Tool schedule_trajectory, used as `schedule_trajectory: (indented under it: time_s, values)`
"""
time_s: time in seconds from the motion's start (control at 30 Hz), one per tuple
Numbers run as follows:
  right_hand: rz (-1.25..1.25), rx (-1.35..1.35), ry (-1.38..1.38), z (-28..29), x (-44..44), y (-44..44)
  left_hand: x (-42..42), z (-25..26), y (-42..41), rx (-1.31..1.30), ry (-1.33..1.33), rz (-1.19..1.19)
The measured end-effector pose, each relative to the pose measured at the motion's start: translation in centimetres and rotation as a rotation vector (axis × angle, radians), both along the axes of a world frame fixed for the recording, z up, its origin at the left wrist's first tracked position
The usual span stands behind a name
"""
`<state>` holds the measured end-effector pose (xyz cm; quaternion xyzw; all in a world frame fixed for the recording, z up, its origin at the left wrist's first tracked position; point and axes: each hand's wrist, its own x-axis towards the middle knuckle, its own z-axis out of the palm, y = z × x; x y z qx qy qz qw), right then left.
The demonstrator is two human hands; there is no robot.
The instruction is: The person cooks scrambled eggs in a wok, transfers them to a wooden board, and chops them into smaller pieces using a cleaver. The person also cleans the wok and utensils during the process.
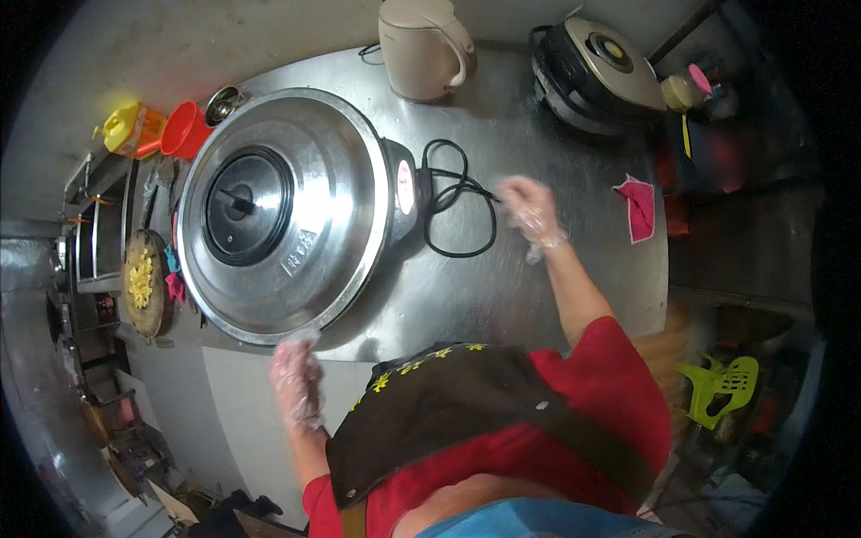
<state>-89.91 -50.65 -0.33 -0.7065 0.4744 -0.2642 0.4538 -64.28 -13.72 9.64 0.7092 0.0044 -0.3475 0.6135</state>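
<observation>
A large round electric griddle pan stands on a stainless steel table in front of me. Its domed metal lid is on and has a dark central disc with a black knob. My right hand, in a clear plastic glove, is over the table at one end of a coiled black power cord. The hand is blurred, and whether its fingers grip the cord is unclear. My left hand, gloved too, is by the table's front edge, just below the lid's rim; its fingers are partly hidden.
A beige electric kettle and a black-and-silver appliance stand at the back. A pink cloth lies at the right edge. To the left are a red plastic container, a yellow jug and a round board with chopped yellow food.
</observation>
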Motion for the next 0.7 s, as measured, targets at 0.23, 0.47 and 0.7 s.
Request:
schedule_trajectory:
  time_s: [0.23,0.47,0.7]
  values:
    - [-0.018,0.708,0.006,-3.0,12.9,-2.0,-5.5,-6.5,-9.8,0.030,0.428,-0.375]
    - [0.053,0.390,0.225,-9.9,17.1,-4.4,-7.9,-10.0,-20.2,-0.279,0.682,0.043]
    - [0.133,0.190,0.339,-4.9,15.7,-3.2,-7.8,-13.0,-21.7,-0.380,0.656,0.286]
